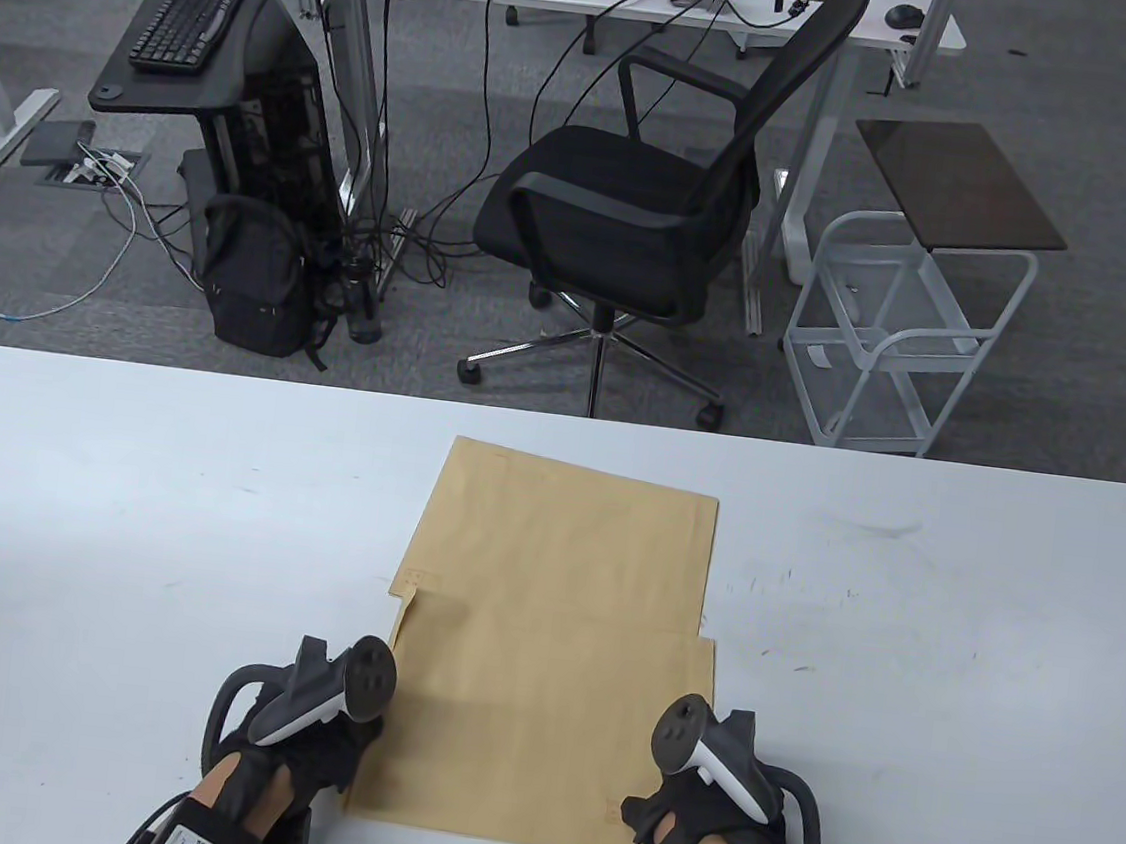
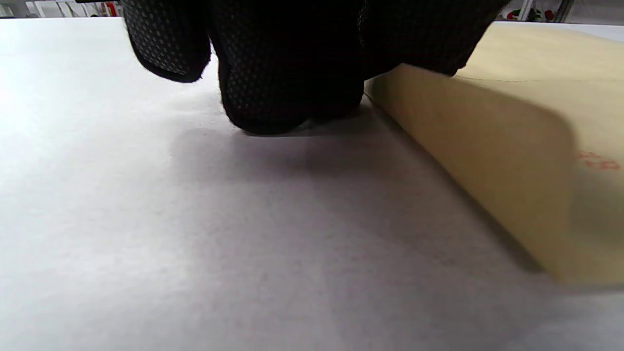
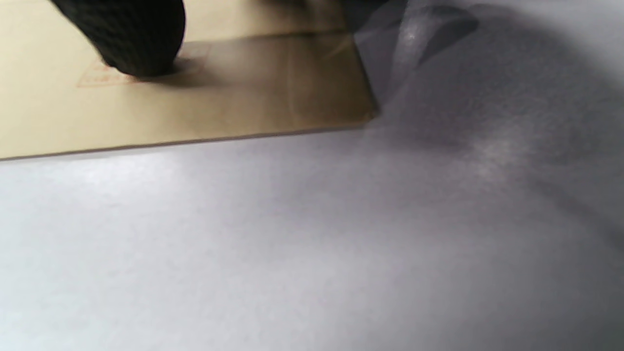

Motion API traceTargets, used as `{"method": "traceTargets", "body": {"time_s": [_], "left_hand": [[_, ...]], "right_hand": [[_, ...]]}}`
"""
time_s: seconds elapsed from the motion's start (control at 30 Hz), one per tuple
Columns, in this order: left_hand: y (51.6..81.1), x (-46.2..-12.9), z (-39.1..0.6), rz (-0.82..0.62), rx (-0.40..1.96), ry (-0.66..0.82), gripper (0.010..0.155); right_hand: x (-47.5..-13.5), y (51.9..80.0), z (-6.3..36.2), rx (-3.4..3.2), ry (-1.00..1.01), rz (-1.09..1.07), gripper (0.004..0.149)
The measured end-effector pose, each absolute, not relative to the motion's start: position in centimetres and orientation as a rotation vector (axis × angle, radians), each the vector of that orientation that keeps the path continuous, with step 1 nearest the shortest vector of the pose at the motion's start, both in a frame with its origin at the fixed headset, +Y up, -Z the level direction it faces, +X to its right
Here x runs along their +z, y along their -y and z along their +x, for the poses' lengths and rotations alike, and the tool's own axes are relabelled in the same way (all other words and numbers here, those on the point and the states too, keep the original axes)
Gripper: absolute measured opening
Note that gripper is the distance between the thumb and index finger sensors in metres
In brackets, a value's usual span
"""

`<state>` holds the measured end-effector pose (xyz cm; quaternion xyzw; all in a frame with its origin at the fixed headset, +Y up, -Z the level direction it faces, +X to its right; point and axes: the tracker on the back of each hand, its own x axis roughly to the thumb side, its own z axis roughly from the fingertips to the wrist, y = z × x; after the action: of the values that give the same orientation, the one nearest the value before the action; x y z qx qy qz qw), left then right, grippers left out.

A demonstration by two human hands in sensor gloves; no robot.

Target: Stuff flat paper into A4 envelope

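A brown A4 envelope lies flat on the white table. A second brown panel, either a flap or another sheet, reaches out from its far edge. No white paper shows. My left hand is at the envelope's near left edge. In the left wrist view its fingertips touch the table beside the envelope, whose edge looks slightly raised. My right hand is at the near right corner. One of its fingertips presses on the envelope by a faint red stamp.
The table's far edge runs behind the envelope. Beyond it on the floor stand a black office chair, a white trolley and a black backpack. Bare table lies on both sides of the envelope.
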<state>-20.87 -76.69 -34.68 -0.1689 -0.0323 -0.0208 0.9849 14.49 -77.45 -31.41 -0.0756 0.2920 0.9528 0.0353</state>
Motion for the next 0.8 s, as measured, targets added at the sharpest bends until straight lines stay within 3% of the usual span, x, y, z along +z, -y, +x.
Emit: {"method": "traceTargets", "body": {"time_s": [0.2,0.3,0.4,0.47,0.8], "left_hand": [[76.6,-34.7,-20.8,-0.339,-0.04,0.059,0.056],[76.2,-34.5,-20.9,-0.295,-0.042,-0.044,0.062],[76.1,-34.3,-21.0,-0.403,-0.038,-0.179,0.069],[76.2,-34.1,-20.8,-0.43,-0.016,-0.18,0.07],[76.5,-34.2,-19.9,-0.347,-0.05,-0.16,0.043]], "right_hand": [[-31.4,77.5,14.5,2.92,-0.899,-0.233,0.085],[-31.4,77.5,14.6,2.915,-0.9,-0.233,0.085],[-31.4,77.5,14.6,2.914,-0.901,-0.233,0.085],[-31.4,77.5,14.6,2.917,-0.901,-0.233,0.085],[-31.4,77.1,15.1,2.859,-0.887,-0.21,0.084]]}}
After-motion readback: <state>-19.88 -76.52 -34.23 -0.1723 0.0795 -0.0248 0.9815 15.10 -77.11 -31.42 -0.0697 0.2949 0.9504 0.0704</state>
